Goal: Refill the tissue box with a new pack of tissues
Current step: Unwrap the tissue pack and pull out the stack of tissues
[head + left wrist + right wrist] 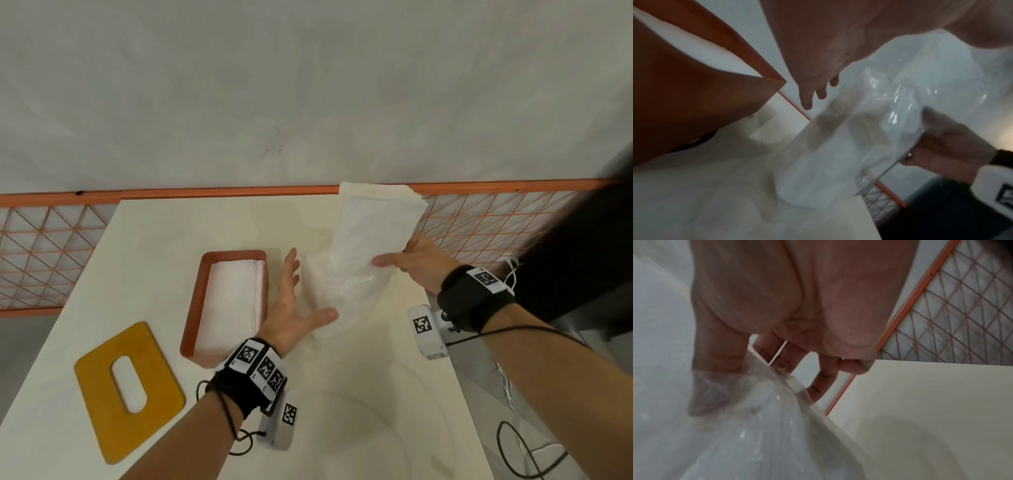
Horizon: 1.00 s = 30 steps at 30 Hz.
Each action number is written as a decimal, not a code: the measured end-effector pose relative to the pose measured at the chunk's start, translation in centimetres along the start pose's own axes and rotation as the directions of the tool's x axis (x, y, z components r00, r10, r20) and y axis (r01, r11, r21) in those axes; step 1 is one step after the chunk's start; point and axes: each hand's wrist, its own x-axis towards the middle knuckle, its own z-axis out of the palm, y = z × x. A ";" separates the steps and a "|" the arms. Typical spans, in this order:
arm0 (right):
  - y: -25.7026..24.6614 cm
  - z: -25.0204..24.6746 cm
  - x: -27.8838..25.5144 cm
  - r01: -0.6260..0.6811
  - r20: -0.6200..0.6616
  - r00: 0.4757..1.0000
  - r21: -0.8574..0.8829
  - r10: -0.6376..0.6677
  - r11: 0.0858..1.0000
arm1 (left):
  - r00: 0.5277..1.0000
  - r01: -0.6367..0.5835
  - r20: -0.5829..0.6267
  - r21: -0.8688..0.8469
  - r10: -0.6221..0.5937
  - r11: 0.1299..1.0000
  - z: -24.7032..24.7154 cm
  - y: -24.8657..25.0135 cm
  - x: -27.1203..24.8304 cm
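Observation:
An orange tissue box (192,308) stands open on the white table (342,411), with a white stack of tissues (233,298) inside. Its yellow lid (102,411) with an oval slot lies flat to the left. My right hand (400,258) grips a new tissue pack (376,222) above the table, thumb on top. The pack's clear plastic wrapper (346,298) hangs loose below it. My left hand (301,291) is open beside the box, fingers straight, thumb touching the wrapper. The left wrist view shows the wrapper (879,105) between my left hand (813,91) and right hand (941,139).
An orange wire-mesh fence (48,253) runs behind the table against a pale wall. The table's right edge (455,394) is close to my right forearm, with cables (520,455) beyond it. A dark shape (589,240) fills the far right.

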 end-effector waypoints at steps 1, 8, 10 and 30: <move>0.1 -0.2 0.4 -0.012 -0.027 1.000 0.025 0.013 1.000 | 1.000 0.030 -0.002 0.070 -0.030 0.997 0.2 -0.4 0.5; 0.3 -1.6 2.8 -0.029 -0.074 0.997 0.068 0.034 0.997 | 0.992 0.127 -0.035 0.165 -0.123 0.978 2.1 -0.5 4.9; -0.1 -2.0 3.5 -0.024 -0.066 0.997 0.076 0.029 0.997 | 0.990 0.141 -0.019 0.185 -0.140 0.973 1.8 -0.4 5.9; -3.8 -1.9 6.5 0.134 -0.181 0.977 0.086 -0.117 0.987 | 0.939 0.293 -0.100 0.733 -0.329 0.614 0.5 -0.9 9.3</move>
